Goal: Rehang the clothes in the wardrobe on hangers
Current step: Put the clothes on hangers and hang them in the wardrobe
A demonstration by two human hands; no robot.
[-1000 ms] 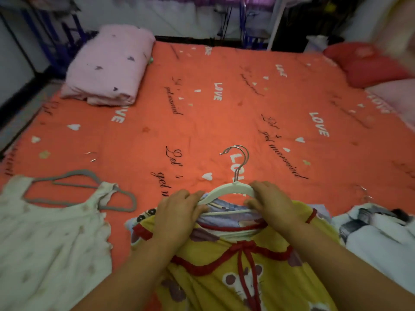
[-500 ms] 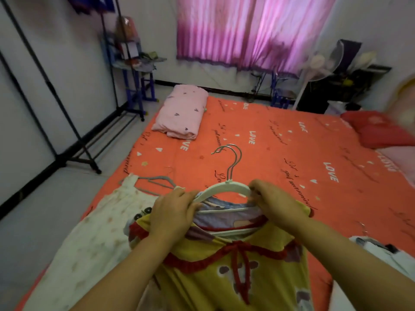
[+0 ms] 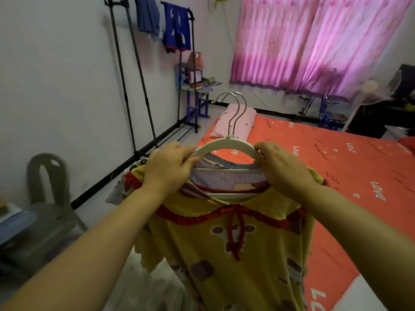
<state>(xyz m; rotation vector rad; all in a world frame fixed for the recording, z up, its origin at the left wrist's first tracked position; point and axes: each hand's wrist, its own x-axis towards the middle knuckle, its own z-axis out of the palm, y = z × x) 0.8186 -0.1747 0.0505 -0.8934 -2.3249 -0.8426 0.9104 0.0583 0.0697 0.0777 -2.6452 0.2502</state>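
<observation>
**Yellow dress on hanger, lifted for transfer.** A yellow dress (image 3: pixel 224 254), trimmed in red and carried on a white hanger (image 3: pixel 226 145), is held up in the air near the left edge of the bed (image 3: pixel 348 167). The hanger's arched shoulder is grasped at both ends: the left hand (image 3: pixel 167 169) is curled round one end and the right hand (image 3: pixel 283 169) round the other, cloth being pinched along with the plastic. Two metal hooks (image 3: pixel 235 108) are seen rising from the neck, so a second hanger, bearing the lilac garment (image 3: pixel 224 178) inside the yellow one, is judged to be stacked beneath. The load is judged light. The cloth is soft and limp and may slide off the smooth shoulders if tilted, whereas the hanger is stiff and is best taken at the shoulders or the base of the hooks. No closed container is shown; the open clothes rack (image 3: pixel 132 86), taken to serve as the wardrobe, carries blue garments (image 3: pixel 175 25) at its top rail.
</observation>
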